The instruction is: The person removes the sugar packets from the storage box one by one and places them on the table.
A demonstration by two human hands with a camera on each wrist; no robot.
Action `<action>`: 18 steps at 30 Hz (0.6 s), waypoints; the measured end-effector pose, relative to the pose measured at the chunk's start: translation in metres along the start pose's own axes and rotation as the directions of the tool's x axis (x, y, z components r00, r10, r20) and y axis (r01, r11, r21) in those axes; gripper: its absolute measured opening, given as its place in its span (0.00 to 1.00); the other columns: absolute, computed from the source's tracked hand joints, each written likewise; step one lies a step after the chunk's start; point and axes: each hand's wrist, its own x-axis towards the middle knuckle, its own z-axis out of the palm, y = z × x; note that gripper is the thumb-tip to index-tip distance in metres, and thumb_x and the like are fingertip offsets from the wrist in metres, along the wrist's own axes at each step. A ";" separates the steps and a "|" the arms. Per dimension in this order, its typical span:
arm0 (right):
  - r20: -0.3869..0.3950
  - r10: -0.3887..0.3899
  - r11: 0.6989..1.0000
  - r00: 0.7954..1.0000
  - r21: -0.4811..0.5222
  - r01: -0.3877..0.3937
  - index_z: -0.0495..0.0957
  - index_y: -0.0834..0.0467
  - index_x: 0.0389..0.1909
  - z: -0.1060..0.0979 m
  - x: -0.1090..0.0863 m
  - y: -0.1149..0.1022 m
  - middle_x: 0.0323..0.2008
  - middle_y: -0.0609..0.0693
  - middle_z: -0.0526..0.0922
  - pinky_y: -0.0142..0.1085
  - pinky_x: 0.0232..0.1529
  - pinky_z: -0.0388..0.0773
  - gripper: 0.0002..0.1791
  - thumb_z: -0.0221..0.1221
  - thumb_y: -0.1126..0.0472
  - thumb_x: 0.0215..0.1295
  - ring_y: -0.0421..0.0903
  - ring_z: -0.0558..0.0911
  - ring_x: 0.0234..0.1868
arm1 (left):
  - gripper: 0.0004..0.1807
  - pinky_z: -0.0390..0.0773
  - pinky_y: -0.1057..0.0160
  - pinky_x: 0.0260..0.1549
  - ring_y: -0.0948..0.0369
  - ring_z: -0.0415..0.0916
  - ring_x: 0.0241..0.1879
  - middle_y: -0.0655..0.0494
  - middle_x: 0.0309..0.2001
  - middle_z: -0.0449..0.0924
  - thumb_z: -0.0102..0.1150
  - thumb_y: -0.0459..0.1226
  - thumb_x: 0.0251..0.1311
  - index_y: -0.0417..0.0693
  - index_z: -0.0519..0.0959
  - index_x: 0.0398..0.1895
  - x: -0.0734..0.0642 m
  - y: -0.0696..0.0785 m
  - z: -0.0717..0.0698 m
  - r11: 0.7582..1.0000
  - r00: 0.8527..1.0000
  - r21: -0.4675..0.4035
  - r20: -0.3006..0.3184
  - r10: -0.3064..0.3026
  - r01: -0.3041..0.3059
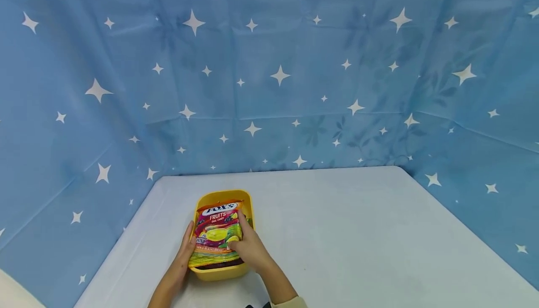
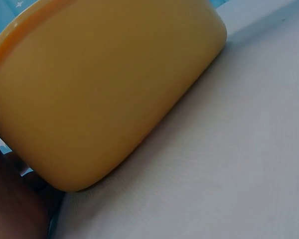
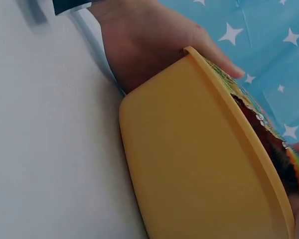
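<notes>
A Fox's Fruits candy bag (image 1: pixel 216 233), purple, red and green, lies face up over a yellow tub (image 1: pixel 221 274) on the table's left part. My right hand (image 1: pixel 251 247) holds the bag at its right side, thumb on its front, index finger along its upper right edge; the other fingers are hidden. My left hand (image 1: pixel 183 256) holds the tub's left wall, thumb over the rim near the bag. In the right wrist view the left hand (image 3: pixel 149 40) lies against the outer wall, and a dark wrapper edge (image 3: pixel 254 117) shows below the bag.
The white table (image 1: pixel 345 233) extends to the right of the tub. Behind it hangs a blue cloth (image 1: pixel 278 97) with white stars, which also covers both sides. Something dark reddish-brown (image 1: pixel 223 264) shows inside the tub below the bag.
</notes>
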 end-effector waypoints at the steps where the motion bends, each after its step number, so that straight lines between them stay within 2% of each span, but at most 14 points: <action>1: -0.012 -0.013 1.000 1.000 -0.014 0.013 0.45 0.44 0.71 0.001 -0.002 -0.001 0.70 0.55 0.54 0.57 0.60 0.61 0.45 0.57 0.69 0.57 0.61 0.62 0.65 | 0.36 0.26 0.30 0.57 0.39 0.19 0.68 0.47 0.71 0.18 0.24 0.59 0.66 0.61 0.27 0.71 -0.001 0.000 0.000 1.000 1.000 0.007 0.002 -0.002 0.002; 4: -0.017 -0.035 0.997 0.999 0.064 0.036 0.47 0.41 0.70 0.000 -0.003 -0.001 0.70 0.52 0.53 0.54 0.62 0.61 0.43 0.55 0.70 0.58 0.60 0.60 0.66 | 0.36 0.27 0.30 0.57 0.40 0.18 0.68 0.47 0.71 0.18 0.21 0.59 0.66 0.60 0.26 0.71 -0.002 0.002 -0.001 0.999 1.000 0.029 0.005 0.014 -0.014; 6: 0.013 -0.039 0.981 0.999 0.189 0.036 0.49 0.39 0.70 -0.006 -0.001 0.000 0.71 0.51 0.52 0.51 0.62 0.63 0.43 0.53 0.72 0.58 0.58 0.61 0.67 | 0.36 0.26 0.30 0.57 0.41 0.18 0.68 0.47 0.71 0.18 0.19 0.59 0.66 0.59 0.26 0.71 -0.001 0.003 -0.002 0.999 1.000 0.039 0.011 0.025 -0.025; 8: 0.055 -0.047 0.938 0.997 0.347 0.025 0.51 0.40 0.69 -0.012 0.002 0.004 0.71 0.50 0.52 0.49 0.62 0.63 0.42 0.51 0.74 0.59 0.56 0.60 0.67 | 0.36 0.26 0.31 0.58 0.41 0.17 0.68 0.47 0.71 0.18 0.17 0.59 0.66 0.57 0.26 0.71 0.000 0.003 -0.003 0.999 1.000 0.047 0.014 0.026 -0.027; 12: 0.114 -0.084 0.801 0.990 0.599 -0.001 0.51 0.44 0.70 -0.027 0.007 0.015 0.71 0.53 0.50 0.45 0.62 0.64 0.41 0.47 0.78 0.59 0.56 0.59 0.68 | 0.36 0.24 0.31 0.58 0.42 0.16 0.68 0.48 0.71 0.17 0.15 0.60 0.65 0.58 0.25 0.71 -0.001 0.002 -0.003 0.998 1.000 0.058 0.013 0.006 -0.006; 15: 0.116 -0.125 0.736 0.985 0.677 0.014 0.48 0.48 0.71 -0.041 0.008 0.021 0.72 0.54 0.47 0.43 0.62 0.64 0.42 0.45 0.80 0.58 0.57 0.56 0.69 | 0.36 0.25 0.31 0.57 0.42 0.16 0.68 0.49 0.71 0.16 0.15 0.61 0.65 0.59 0.24 0.70 -0.002 0.001 -0.001 0.997 1.000 0.074 0.009 -0.010 0.009; 18: 0.105 -0.168 0.685 0.980 0.727 0.040 0.46 0.48 0.71 -0.063 0.008 0.024 0.72 0.54 0.44 0.41 0.61 0.66 0.43 0.42 0.81 0.58 0.56 0.57 0.68 | 0.36 0.25 0.30 0.57 0.41 0.17 0.68 0.49 0.71 0.17 0.16 0.60 0.66 0.58 0.25 0.71 -0.001 0.001 0.000 0.996 1.000 0.086 0.000 -0.006 0.006</action>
